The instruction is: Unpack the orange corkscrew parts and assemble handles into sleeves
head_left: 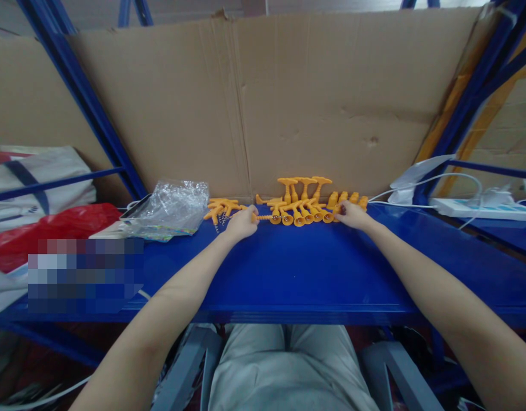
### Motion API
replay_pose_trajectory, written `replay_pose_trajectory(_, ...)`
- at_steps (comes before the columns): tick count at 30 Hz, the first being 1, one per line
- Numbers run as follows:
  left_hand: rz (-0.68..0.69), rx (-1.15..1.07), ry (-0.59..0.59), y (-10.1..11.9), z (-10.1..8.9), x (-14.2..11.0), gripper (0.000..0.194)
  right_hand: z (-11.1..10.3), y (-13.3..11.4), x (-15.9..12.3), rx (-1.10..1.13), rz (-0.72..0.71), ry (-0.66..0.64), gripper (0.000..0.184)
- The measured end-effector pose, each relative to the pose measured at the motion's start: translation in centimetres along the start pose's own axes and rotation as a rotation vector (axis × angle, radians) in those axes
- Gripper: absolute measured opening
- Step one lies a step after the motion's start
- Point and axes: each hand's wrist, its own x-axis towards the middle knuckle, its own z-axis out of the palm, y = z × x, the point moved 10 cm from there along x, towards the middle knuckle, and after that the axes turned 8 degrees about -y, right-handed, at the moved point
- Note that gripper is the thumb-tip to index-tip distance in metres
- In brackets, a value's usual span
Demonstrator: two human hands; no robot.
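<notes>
At the back of the blue shelf, my left hand (244, 222) is closed beside a yellow-orange threaded shaft (263, 217), which juts out to the right from its fingertips. My right hand (352, 216) has its fingers drawn together on a small yellow-orange plastic piece, mostly hidden by the fingers. Between the hands lie several yellow-orange corkscrew bodies (298, 219) with bell-shaped open ends facing me. Several T-shaped ones (305, 185) stand behind them. Left of my left hand is a pile of yellow-orange handles with metal spirals (222, 208). Several short yellow-orange sleeves (343, 197) stand behind my right hand.
A clear plastic bag (172, 208) lies on the shelf's left side, near a red bag (52, 231) and a white cloth bag (44, 177). Cardboard (309, 103) walls the back. A white power strip (481, 209) with cables sits at the right, by a blue post (464, 108).
</notes>
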Motion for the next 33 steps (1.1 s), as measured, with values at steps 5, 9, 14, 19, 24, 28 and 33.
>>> replay_pose_trajectory(5, -0.014, 0.03, -0.026, -0.1, -0.4, -0.2, 0.026, 0.2, -0.5, -0.2, -0.002, 0.007, -0.011, 0.038)
replay_pose_trajectory(9, 0.008, -0.007, -0.014, 0.0, -1.1, -0.4, 0.026, -0.1, -0.9, -0.4, -0.023, 0.036, -0.003, 0.036)
replay_pose_trajectory(14, 0.05, -0.044, 0.011, 0.9, -1.3, -0.8, 0.026, -1.9, -2.6, -1.0, -0.056, -0.036, 0.136, 0.028)
replay_pose_trajectory(19, 0.145, -0.034, 0.04, 2.4, -1.0, -1.0, 0.025, -2.9, -7.6, -2.7, -0.083, -0.297, 0.253, 0.034)
replay_pose_trajectory(24, 0.209, -0.079, 0.07, 2.8, -1.1, -1.1, 0.025, -2.1, -13.0, -4.8, -0.095, -0.558, 0.246, 0.038)
replay_pose_trajectory(28, 0.222, -0.103, 0.074, 2.9, -1.4, -1.2, 0.024, -1.4, -14.5, -5.5, -0.069, -0.599, 0.202, 0.038)
replay_pose_trajectory(33, 0.222, -0.112, 0.069, 2.8, -1.4, -1.2, 0.023, -1.0, -14.3, -5.4, -0.032, -0.604, 0.175, 0.039)
